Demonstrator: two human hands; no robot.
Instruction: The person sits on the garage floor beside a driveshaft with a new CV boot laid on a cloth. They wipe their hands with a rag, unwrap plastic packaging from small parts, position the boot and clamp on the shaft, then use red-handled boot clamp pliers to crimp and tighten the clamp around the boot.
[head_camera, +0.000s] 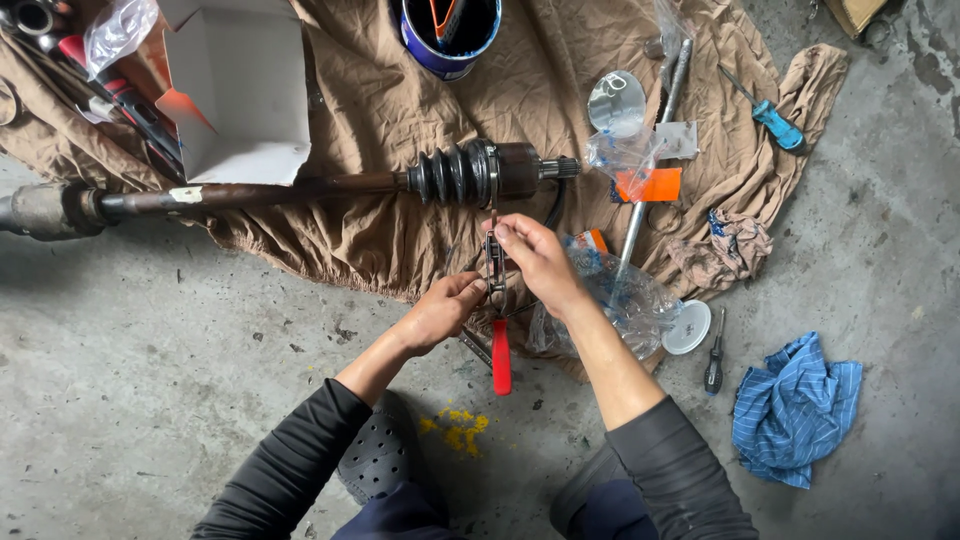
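Landmark: drive axle (300, 190), lying crosswise on a brown cloth (380, 90) spread over the concrete floor (150, 350).

Cloth: wrinkled, covers the area above and below the axle.

Axle: long rusty shaft, black ribbed rubber boot (452, 174) near its right end, splined stub beyond the boot.

White cardboard box (240, 90): open, just above the axle shaft, left of the boot.

Blue striped rag (795, 410): on bare floor, well below and right of the axle's splined end.

Blue can (450, 30): above the boot, at the top edge of view.

Clear plastic bag (620, 295): below the axle's right end, crumpled, partly under the right forearm.

Left hand (445, 310): just below the boot. Fingers curled shut around the lower part of a red-handled tool (500, 350), near its metal head; the red handle hangs down past the hand.

Right hand (535, 255): just below the boot, beside the left hand. Thumb and forefinger pressed together, pinching the top of the tool's metal part, from which a thin strip (493, 215) runs up to the boot. Other fingers loosely curled.

Blue-handled screwdriver (775, 122): on the cloth, well right of the splined end.

Small dark screwdriver (714, 365): on the floor, below-right of the axle end, beside a white round lid (688, 328).
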